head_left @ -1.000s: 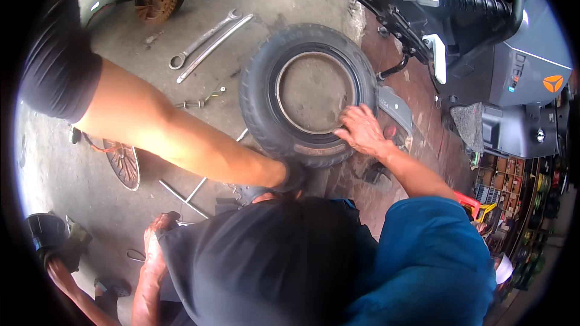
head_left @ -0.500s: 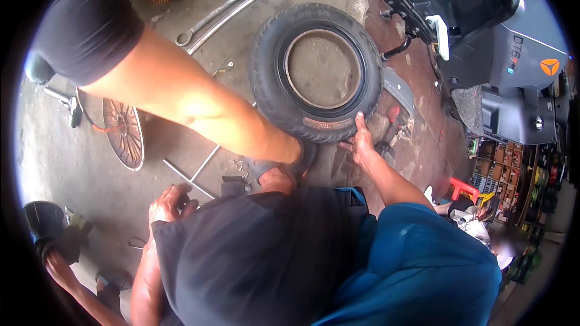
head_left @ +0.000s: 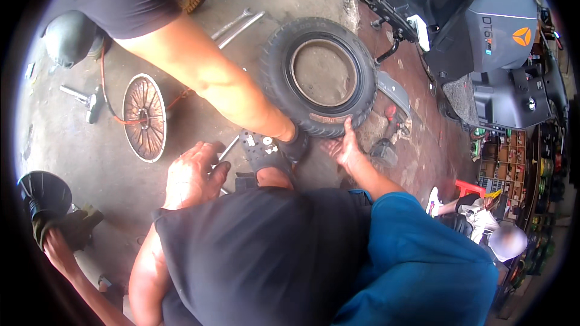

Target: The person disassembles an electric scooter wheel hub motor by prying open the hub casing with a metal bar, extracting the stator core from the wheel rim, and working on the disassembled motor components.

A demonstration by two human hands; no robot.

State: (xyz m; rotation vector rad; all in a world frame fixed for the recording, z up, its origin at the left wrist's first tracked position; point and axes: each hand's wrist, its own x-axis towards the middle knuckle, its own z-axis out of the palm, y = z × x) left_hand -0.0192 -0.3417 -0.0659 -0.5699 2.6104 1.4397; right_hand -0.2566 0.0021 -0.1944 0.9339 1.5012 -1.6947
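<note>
A black tyre lies flat on the concrete floor. At its near edge, my right hand grips it, thumb on the sidewall and fingers by the tread. My left hand hovers palm-down and holds nothing, its fingers apart. Beside that hand a thin silver rod shows, mostly covered. Between my hands stands a foot in a dark perforated clog. From the upper left another person's bare limb reaches to the tyre; its end is dark and hard to make out.
A spoked wheel with orange cables lies at the left. Wrenches and a hammer-shaped tool rest on the floor. A grey scooter occupies the upper right. Another person's hand works at the lower left; someone sits right, near shelves.
My left hand has moved up and forward, its fingers spreading, and now covers much of the cross-shaped rod. My right hand stays at the tyre's edge. The whole view has shifted slightly.
</note>
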